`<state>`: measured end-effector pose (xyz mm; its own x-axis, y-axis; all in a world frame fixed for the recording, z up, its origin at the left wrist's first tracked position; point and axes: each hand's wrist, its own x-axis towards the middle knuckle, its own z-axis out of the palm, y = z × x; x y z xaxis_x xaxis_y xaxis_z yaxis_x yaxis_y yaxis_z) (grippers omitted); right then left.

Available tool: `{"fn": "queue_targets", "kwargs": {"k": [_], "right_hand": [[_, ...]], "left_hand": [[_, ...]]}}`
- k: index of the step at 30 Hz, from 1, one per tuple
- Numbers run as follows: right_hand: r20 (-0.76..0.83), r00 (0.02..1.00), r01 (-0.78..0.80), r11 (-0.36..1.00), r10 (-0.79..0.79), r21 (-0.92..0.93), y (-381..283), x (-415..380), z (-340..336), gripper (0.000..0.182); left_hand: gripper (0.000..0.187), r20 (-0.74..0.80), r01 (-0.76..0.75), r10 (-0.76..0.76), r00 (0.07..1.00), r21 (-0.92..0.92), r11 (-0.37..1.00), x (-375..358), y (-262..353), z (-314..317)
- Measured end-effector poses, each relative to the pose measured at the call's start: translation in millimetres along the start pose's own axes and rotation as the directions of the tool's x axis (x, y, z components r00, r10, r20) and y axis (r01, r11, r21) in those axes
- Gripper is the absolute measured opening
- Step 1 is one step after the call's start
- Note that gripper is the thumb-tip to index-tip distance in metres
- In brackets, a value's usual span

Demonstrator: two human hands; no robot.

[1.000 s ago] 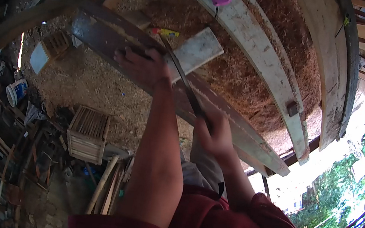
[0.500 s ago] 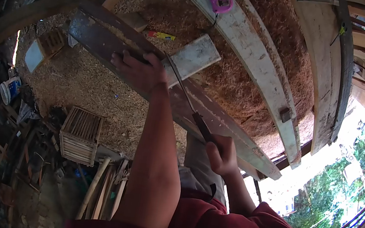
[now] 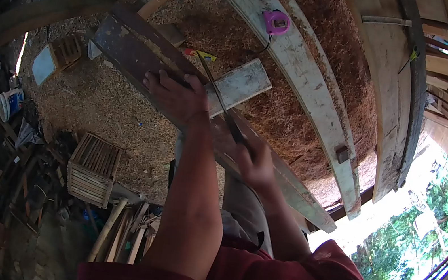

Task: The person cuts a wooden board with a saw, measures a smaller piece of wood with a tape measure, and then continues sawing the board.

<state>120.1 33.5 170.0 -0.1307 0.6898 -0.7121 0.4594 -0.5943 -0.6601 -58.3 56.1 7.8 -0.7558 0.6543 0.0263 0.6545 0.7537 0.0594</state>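
Note:
My right hand (image 3: 255,164) is closed round the dark handle of a handsaw (image 3: 217,91). The saw's narrow blade runs up and left, crossing a short whitish board (image 3: 243,83) close to my left hand. This board lies across a long, dark brown plank (image 3: 134,41) with worn paint. My left hand (image 3: 181,97) presses down beside the blade, fingers spread over the plank and the board's near end. The blade's contact with the board is partly hidden by my left hand.
A pink tape measure (image 3: 276,23) rests on a long curved pale plank (image 3: 312,83). Wood shavings cover the ground. A slatted wooden crate (image 3: 93,170) stands at lower left, near loose timber strips (image 3: 131,233). Further boards (image 3: 402,90) lean at right.
My right hand has pushed the saw forward, up and left, bringing its handle nearer the board. My left hand stays in place on the wood; the view has shifted slightly.

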Motion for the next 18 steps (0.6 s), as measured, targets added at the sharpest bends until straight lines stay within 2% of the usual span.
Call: {"fn": "queue_targets", "kwargs": {"k": [1, 4, 7, 8, 10, 12, 14, 18], "right_hand": [[-0.048, 0.998, 0.033, 0.999, -0.033, -0.018, -2.7, 10.7, 6.8, 0.026], [0.051, 0.998, -0.027, 1.000, 0.027, 0.014, 4.8, -34.5, -11.3, 0.028], [0.096, 0.994, 0.055, 0.998, -0.058, 0.032, 5.2, -66.5, -34.8, 0.029], [0.126, 0.992, -0.012, 1.000, 0.010, 0.020, 13.4, -62.5, -34.8, 0.030], [-0.091, 0.981, 0.165, 0.985, -0.170, -0.057, 24.5, -13.0, 3.5, 0.030], [-0.131, 0.975, 0.170, 0.983, -0.177, -0.069, 24.6, -2.2, 12.5, 0.031], [-0.021, 1.000, 0.001, 1.000, -0.001, 0.000, 14.3, -16.7, -4.5, 0.031], [0.142, 0.989, 0.039, 0.999, -0.042, 0.022, 24.5, -62.2, -39.0, 0.028]], "left_hand": [[0.064, -0.009, 0.005, -0.005, 1.000, -0.004, 1.000, -2.4, -1.2, 0.8], [0.063, -0.006, 0.006, -0.006, 1.000, -0.021, 1.000, -1.0, -3.1, 3.4], [0.062, 0.038, 0.027, -0.026, 0.999, -0.018, 0.999, -0.2, 0.9, -6.1], [0.062, 0.038, 0.030, -0.029, 0.999, -0.016, 0.999, 0.6, 2.4, -6.6], [0.062, 0.024, 0.026, -0.025, 0.999, -0.021, 0.999, 0.8, 1.8, -4.9], [0.064, -0.006, 0.022, -0.022, 1.000, -0.032, 0.999, 1.9, 1.2, -1.4], [0.062, 0.017, 0.044, -0.043, 0.999, -0.035, 0.998, 3.1, 2.8, -1.5], [0.063, 0.028, 0.051, -0.049, 0.998, -0.043, 0.998, 0.6, 0.9, 0.0]]}}
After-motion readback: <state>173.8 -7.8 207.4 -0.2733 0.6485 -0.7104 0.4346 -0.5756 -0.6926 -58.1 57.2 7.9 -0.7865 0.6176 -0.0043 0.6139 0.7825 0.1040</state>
